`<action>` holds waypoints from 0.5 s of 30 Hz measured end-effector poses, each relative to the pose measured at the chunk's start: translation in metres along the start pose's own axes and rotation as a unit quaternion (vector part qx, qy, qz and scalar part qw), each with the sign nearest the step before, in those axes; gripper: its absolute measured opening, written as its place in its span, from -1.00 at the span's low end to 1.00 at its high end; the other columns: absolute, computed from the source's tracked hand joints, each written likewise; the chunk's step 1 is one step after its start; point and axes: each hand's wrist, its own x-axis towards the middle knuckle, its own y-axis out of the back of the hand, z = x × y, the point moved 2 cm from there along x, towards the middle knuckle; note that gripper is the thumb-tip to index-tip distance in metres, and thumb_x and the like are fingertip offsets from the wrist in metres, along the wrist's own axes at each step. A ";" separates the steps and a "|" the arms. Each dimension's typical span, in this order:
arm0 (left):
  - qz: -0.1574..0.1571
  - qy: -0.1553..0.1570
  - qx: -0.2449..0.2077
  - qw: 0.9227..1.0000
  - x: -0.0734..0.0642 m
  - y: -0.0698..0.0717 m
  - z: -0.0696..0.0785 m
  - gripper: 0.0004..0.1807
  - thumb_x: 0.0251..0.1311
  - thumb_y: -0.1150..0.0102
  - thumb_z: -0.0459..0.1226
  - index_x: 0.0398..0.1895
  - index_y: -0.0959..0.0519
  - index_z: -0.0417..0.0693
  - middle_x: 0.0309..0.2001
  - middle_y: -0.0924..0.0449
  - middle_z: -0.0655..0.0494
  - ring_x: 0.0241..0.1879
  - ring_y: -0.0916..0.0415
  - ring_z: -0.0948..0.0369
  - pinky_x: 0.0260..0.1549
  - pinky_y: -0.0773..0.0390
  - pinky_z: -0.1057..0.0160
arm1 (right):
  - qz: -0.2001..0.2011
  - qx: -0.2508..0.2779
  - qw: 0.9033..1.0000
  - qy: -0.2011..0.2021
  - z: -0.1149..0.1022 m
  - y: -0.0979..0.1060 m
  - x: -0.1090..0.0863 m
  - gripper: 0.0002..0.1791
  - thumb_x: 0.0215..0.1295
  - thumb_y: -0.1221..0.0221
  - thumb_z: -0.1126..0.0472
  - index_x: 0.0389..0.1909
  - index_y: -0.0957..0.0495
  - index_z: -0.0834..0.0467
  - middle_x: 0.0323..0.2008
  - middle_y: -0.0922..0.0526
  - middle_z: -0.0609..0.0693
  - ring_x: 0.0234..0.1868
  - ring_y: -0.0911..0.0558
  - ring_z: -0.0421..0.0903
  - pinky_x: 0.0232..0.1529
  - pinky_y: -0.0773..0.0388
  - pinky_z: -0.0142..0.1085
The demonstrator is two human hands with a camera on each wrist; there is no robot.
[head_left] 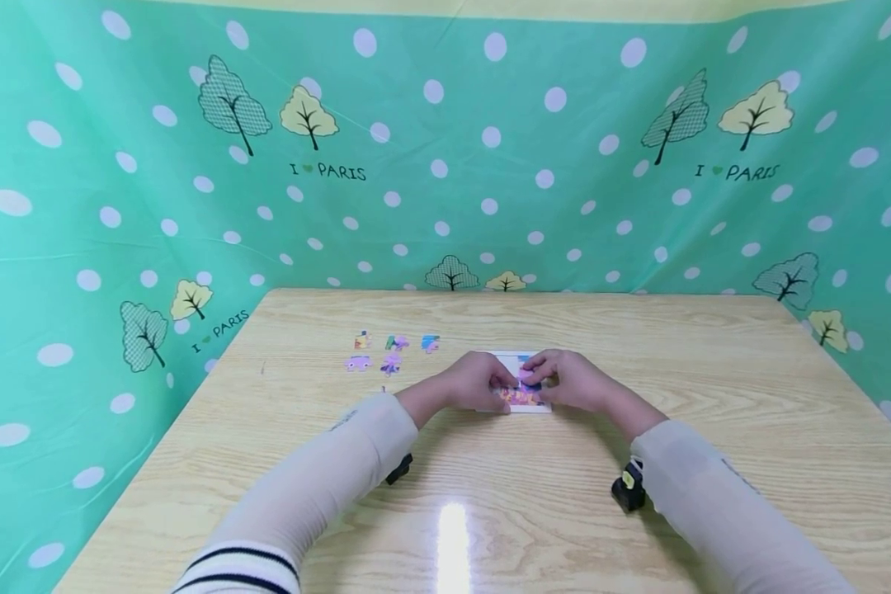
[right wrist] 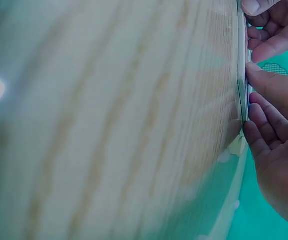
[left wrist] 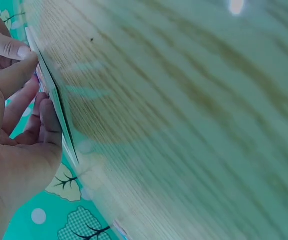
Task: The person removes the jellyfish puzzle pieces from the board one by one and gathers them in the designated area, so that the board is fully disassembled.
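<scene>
A small white-bordered puzzle tray point(head_left: 530, 409) lies on the table between both hands, with colourful puzzle pieces point(head_left: 521, 397) along its near side and at the right. My left hand point(head_left: 469, 382) reaches over the left part, fingertips and thumb touching the pieces. From the other side, my right hand point(head_left: 577, 383) rests its thumb and fingertips on pieces at the right. In the left wrist view, the left hand point(left wrist: 18, 162) has its thumb and fingers apart along the tray's edge point(left wrist: 58, 107). The right wrist view shows the right hand point(right wrist: 281, 160) touching the tray likewise.
Several loose puzzle pieces point(head_left: 390, 364) lie to the left of the tray, one partly hidden by the left sleeve. A green polka-dot cloth point(head_left: 445, 148) hangs behind the wooden table point(head_left: 490, 495). Dark wrist cameras point(head_left: 628, 488) sit under the forearms.
</scene>
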 end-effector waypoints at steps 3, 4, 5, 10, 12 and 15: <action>-0.004 0.004 0.002 1.000 0.001 -0.001 0.000 -0.59 0.03 -0.47 -0.25 0.00 -0.68 -0.11 -0.17 -0.68 0.20 -0.24 -0.47 0.34 -0.19 -0.47 0.43 | 0.001 0.003 1.000 0.000 0.000 0.000 0.000 -0.71 0.14 -0.34 0.42 -0.09 -0.70 0.24 0.13 -0.55 0.12 0.21 -0.45 0.18 0.14 -0.46 0.00; -0.007 0.007 0.001 1.000 0.002 -0.001 -0.001 -0.58 0.03 -0.47 -0.25 0.00 -0.68 -0.11 -0.16 -0.68 0.20 -0.23 -0.46 0.34 -0.19 -0.47 0.43 | 0.001 0.004 1.000 0.001 -0.001 0.000 0.000 -0.72 0.14 -0.34 0.42 -0.09 -0.70 0.24 0.13 -0.55 0.12 0.21 -0.45 0.18 0.14 -0.46 0.00; -0.009 0.010 -0.001 1.000 0.002 -0.001 0.000 -0.58 0.04 -0.46 -0.25 0.01 -0.67 -0.11 -0.15 -0.68 0.20 -0.23 -0.46 0.33 -0.18 -0.47 0.42 | 0.001 0.005 1.000 0.002 -0.001 0.000 -0.001 -0.72 0.14 -0.34 0.42 -0.09 -0.70 0.24 0.13 -0.55 0.12 0.21 -0.45 0.18 0.14 -0.46 0.00; -0.020 0.022 -0.013 0.999 0.002 -0.002 0.001 -0.57 0.06 -0.44 -0.26 0.05 -0.65 -0.12 -0.14 -0.66 0.19 -0.22 -0.45 0.31 -0.16 -0.46 0.40 | 0.000 0.011 1.000 0.002 -0.001 0.001 -0.001 -0.72 0.14 -0.33 0.42 -0.09 -0.70 0.24 0.13 -0.55 0.13 0.21 -0.45 0.18 0.13 -0.47 0.00; -0.021 0.024 -0.017 0.999 0.002 -0.002 0.001 -0.56 0.06 -0.44 -0.27 0.06 -0.65 -0.12 -0.15 -0.65 0.20 -0.23 -0.44 0.30 -0.17 -0.46 0.40 | -0.001 0.010 1.000 0.002 -0.001 0.001 -0.001 -0.72 0.15 -0.33 0.42 -0.09 -0.70 0.24 0.13 -0.55 0.13 0.21 -0.45 0.18 0.13 -0.47 0.00; -0.019 0.025 -0.022 0.999 0.001 -0.001 0.002 -0.56 0.05 -0.45 -0.29 0.06 -0.65 -0.09 -0.17 -0.63 0.22 -0.24 -0.43 0.29 -0.19 -0.46 0.40 | -0.001 0.008 1.000 0.005 -0.001 0.000 -0.001 -0.72 0.15 -0.34 0.41 -0.08 -0.70 0.24 0.13 -0.55 0.14 0.20 -0.45 0.19 0.13 -0.47 0.00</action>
